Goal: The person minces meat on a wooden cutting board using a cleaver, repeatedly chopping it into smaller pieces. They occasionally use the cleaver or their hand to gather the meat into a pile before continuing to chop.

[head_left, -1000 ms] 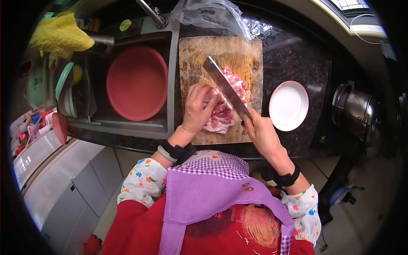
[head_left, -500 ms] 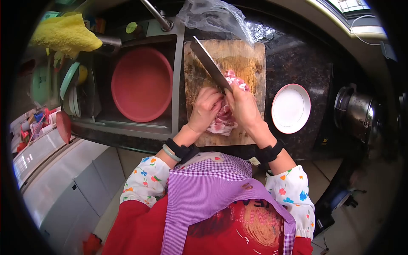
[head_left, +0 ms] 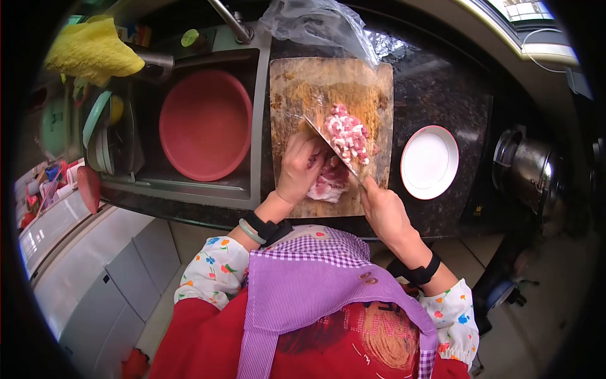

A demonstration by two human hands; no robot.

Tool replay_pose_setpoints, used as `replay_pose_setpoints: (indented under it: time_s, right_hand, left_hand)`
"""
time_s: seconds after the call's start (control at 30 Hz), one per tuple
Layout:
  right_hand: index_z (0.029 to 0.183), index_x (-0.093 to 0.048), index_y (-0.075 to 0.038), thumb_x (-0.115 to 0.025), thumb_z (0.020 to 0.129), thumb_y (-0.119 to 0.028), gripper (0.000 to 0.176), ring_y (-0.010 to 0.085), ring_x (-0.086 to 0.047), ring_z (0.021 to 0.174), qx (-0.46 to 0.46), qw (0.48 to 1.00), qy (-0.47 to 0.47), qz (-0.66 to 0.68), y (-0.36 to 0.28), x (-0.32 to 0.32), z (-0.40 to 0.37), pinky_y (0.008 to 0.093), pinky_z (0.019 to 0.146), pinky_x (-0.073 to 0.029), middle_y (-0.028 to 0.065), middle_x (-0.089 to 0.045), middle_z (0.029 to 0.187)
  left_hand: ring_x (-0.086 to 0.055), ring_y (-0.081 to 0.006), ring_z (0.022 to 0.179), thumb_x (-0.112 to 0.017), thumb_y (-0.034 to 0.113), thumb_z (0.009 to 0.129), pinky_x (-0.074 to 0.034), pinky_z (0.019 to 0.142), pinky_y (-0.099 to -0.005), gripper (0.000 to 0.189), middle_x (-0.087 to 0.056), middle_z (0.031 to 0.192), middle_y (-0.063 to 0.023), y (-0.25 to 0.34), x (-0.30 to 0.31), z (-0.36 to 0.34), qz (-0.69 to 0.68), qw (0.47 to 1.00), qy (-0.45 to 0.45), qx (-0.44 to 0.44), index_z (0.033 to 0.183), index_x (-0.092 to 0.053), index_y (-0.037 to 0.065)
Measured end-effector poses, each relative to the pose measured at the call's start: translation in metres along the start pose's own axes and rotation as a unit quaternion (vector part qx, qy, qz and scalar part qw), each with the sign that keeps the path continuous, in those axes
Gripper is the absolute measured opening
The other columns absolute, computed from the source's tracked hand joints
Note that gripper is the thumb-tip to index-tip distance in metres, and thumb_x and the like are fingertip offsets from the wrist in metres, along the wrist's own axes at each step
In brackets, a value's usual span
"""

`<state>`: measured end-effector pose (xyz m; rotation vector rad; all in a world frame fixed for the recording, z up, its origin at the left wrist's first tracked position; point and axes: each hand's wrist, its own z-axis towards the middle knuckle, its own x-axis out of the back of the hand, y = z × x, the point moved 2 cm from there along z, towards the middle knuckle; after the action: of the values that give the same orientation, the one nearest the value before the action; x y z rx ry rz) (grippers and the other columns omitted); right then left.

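Observation:
A wooden cutting board (head_left: 297,82) lies on the dark counter in front of me. My right hand (head_left: 386,211) grips the handle of a kitchen knife (head_left: 333,146), its blade slanting up and left across the board. With curled fingers, my left hand (head_left: 298,165) presses on a slab of raw meat (head_left: 331,184) at the board's near half, fingertips close to the blade. Beyond the blade, a pile of diced meat (head_left: 346,131) with pink and white pieces rests on the wood. Part of the slab is hidden under my left hand.
Right of the board stands a white bowl (head_left: 430,162) with a red rim. A red basin (head_left: 206,126) sits in the sink on the left, under a faucet (head_left: 233,22). A plastic bag (head_left: 319,28) lies behind the board; a metal pot (head_left: 533,167) is far right.
My right hand has drawn the knife back toward me and to the right, lowering the blade between slab and pile. More diced meat shows now. My left hand stays on the slab.

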<state>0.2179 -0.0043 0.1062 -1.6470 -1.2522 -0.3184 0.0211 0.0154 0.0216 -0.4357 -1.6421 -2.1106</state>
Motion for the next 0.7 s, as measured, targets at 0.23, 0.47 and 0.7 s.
replay_pose_setpoints:
  time_s: [0.23,0.47,0.7]
  right_hand:
    - [0.097,-0.052,0.000,-0.053,0.096,-0.014,0.015,0.0481,-0.062,0.072,0.055,0.993,0.102,0.033,-0.032,-0.019,0.104,0.0544,0.061,-0.048,0.0284,-0.061,0.072]
    - [0.108,-0.058,0.002,-0.058,0.094,-0.017,0.024,0.0477,-0.063,0.084,0.026,0.979,0.061,0.195,-0.002,0.000,0.080,0.0491,0.069,-0.049,0.0302,-0.063,0.087]
    - [0.110,-0.058,0.001,-0.058,0.095,-0.013,0.021,0.0442,-0.064,0.081,-0.009,0.963,0.096,0.253,0.004,0.000,0.042,0.0404,0.066,-0.050,0.0275,-0.063,0.088]
  left_hand:
    - [-0.058,-0.0376,0.099,-0.067,-0.006,0.074,-0.049,0.086,-0.0418,0.031,-0.061,0.105,-0.0169,-0.001,0.007,0.003,0.001,0.999,-0.043,-0.013,0.105,-0.063,-0.002]
    - [-0.055,-0.0342,0.109,-0.073,0.007,0.079,-0.044,0.094,-0.0440,0.035,-0.062,0.111,-0.0155,0.013,0.032,0.008,0.059,0.998,-0.019,-0.013,0.112,-0.064,-0.001]
    - [-0.061,-0.0340,0.098,-0.072,0.002,0.080,-0.050,0.083,-0.0394,0.032,-0.063,0.106,-0.0160,0.002,0.021,0.002,0.049,0.997,-0.056,-0.003,0.111,-0.065,-0.001]
